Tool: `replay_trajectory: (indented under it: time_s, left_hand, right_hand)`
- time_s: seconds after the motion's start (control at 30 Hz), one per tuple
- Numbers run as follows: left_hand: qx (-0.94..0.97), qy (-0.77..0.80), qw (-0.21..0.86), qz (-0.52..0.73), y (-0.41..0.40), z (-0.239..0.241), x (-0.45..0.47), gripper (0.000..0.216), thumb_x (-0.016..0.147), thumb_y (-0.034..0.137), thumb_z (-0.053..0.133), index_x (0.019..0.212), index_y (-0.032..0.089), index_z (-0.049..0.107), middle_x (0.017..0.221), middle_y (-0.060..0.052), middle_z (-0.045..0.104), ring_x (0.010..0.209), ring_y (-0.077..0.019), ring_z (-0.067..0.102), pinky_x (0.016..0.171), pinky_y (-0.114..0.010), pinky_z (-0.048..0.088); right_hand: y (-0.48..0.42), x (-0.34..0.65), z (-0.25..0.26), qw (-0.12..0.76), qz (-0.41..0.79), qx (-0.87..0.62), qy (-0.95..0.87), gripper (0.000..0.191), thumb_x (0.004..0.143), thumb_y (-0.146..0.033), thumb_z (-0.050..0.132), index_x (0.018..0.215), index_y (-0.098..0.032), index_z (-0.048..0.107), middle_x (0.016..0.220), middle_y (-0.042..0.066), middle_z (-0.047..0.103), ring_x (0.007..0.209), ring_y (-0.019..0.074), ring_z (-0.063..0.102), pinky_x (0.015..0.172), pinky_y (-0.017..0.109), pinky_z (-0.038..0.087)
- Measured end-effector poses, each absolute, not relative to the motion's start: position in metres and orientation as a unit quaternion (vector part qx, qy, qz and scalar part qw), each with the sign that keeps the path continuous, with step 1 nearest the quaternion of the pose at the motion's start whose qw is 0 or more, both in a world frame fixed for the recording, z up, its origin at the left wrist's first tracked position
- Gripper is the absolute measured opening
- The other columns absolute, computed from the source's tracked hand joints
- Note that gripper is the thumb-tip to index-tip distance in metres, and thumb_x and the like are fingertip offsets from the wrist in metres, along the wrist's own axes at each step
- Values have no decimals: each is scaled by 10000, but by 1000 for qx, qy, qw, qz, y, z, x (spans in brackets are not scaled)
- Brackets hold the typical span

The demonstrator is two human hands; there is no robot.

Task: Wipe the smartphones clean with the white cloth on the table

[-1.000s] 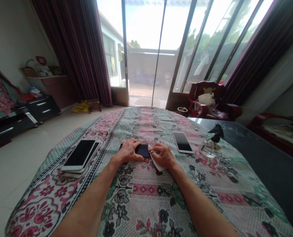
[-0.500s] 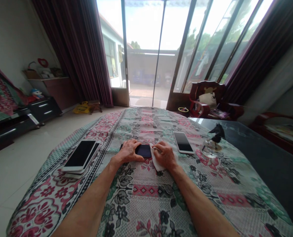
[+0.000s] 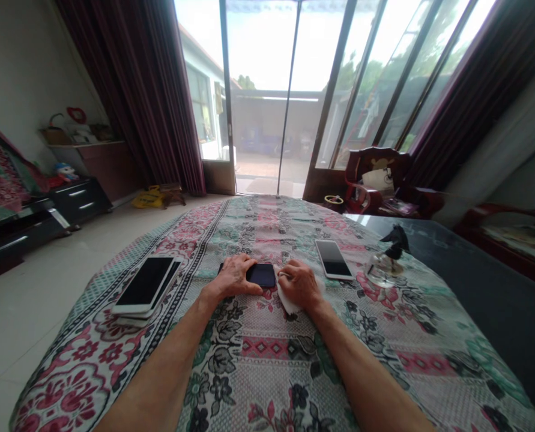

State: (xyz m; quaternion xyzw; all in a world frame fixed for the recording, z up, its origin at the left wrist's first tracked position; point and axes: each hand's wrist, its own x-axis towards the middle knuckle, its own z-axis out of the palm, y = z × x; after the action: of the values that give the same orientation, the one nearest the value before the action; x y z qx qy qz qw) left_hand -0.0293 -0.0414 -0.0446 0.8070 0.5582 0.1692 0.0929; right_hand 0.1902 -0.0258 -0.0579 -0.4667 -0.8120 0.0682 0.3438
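Observation:
A small dark phone (image 3: 262,275) lies on the flowered tablecloth (image 3: 267,360) in front of me. My left hand (image 3: 233,277) rests on its left end, fingers curled over it and holding it down. My right hand (image 3: 299,284) is closed on a white cloth (image 3: 286,300) just right of the phone, with the cloth pinched under its fingers at the phone's right edge. Both forearms stretch across the cloth towards me.
Two stacked white phones (image 3: 146,288) lie at the left. Another white phone (image 3: 332,259) lies to the right, beside a glass ornament with a dark bird (image 3: 388,261). A dark glass tabletop (image 3: 483,288) shows at right; red chairs (image 3: 379,180) and sliding doors stand beyond.
My right hand with the white cloth has slid a little to the right, off the dark phone's screen to its right edge. The left hand has stayed on the phone.

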Motion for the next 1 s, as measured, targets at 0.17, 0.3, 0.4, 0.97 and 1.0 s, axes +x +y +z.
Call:
replay_trajectory:
  time_s: [0.17, 0.3, 0.4, 0.97, 1.0]
  left_hand:
    - [808, 558, 99, 165, -41, -43, -29, 693, 599, 595, 734, 1199, 268, 618, 1191, -99, 581, 1102, -333, 515, 963, -442, 350]
    - [806, 559, 103, 169, -41, -43, -29, 684, 594, 580, 742, 1200, 289, 616, 1179, -84, 585, 1103, -332, 514, 965, -443, 347]
    - [807, 557, 101, 169, -42, -43, -29, 690, 601, 580, 739, 1206, 272, 611, 1193, -88, 575, 1105, -333, 511, 967, -440, 345]
    - [811, 553, 97, 164, -39, -47, -31, 696, 596, 593, 746, 1184, 245, 613, 1182, -88, 568, 1104, -326, 506, 974, -441, 345]
    - [811, 553, 95, 164, -39, -47, -31, 699, 596, 592, 746, 1190, 248, 610, 1187, -90, 566, 1107, -326, 504, 973, -440, 345]
  right_hand:
    - [-24, 192, -59, 394, 73, -472, -786, 245, 783, -151, 521, 913, -217, 718, 855, 46, 647, 834, 172, 591, 790, 268, 450]
    - [-27, 186, -58, 372, 103, -417, -823, 251, 781, -140, 529, 908, -241, 721, 871, 36, 650, 849, 165, 596, 805, 267, 456]
    - [-30, 183, -56, 346, 107, -385, -849, 248, 783, -135, 537, 895, -247, 727, 868, 28, 652, 842, 158, 593, 803, 266, 451]
    - [-44, 171, -51, 304, 41, -361, -881, 168, 812, -167, 581, 814, -248, 728, 840, 19, 623, 798, 144, 551, 790, 276, 406]
    - [-44, 172, -50, 297, 36, -371, -879, 164, 806, -164, 583, 787, -241, 726, 829, 20, 621, 796, 145, 549, 788, 274, 403]
